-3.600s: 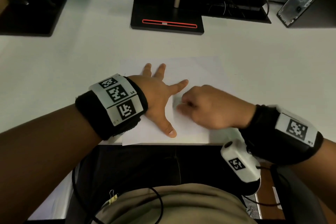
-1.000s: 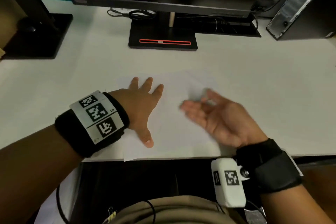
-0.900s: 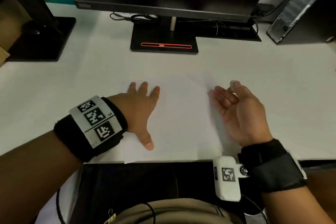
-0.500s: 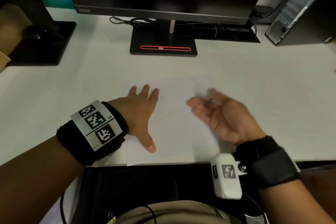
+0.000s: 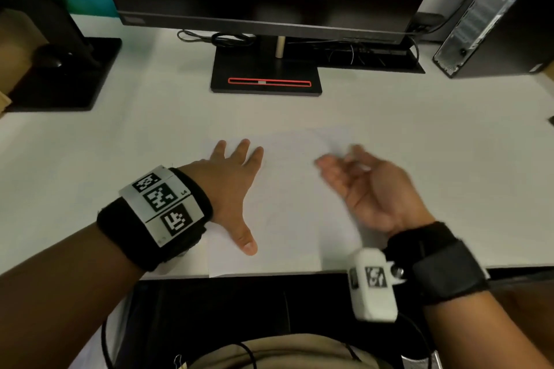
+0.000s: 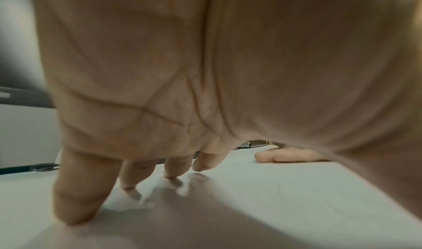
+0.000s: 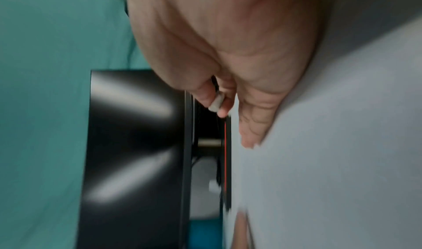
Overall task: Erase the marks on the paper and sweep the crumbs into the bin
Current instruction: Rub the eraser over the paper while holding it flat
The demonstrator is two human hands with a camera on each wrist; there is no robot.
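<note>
A white sheet of paper (image 5: 287, 204) lies at the desk's front edge. My left hand (image 5: 230, 183) presses flat on its left part with the fingers spread; the left wrist view shows the fingertips (image 6: 80, 189) down on the sheet (image 6: 251, 198). My right hand (image 5: 368, 186) stands on its little-finger edge on the sheet's right part, palm turned left, blurred by motion. In the right wrist view its thumb and forefinger pinch a small white eraser (image 7: 216, 103) while the other fingers are stretched out. No crumbs or marks can be made out on the paper.
A monitor on a black stand (image 5: 265, 75) is behind the paper, with cables (image 5: 215, 37) beside it. A second black stand (image 5: 60, 75) is at the back left and a computer tower (image 5: 494, 15) at the back right. The white desk (image 5: 449, 159) ends just below my wrists.
My right hand went from a fist rubbing the paper to an upright hand brushing left and right across the sheet. The left hand stays pressed on the paper.
</note>
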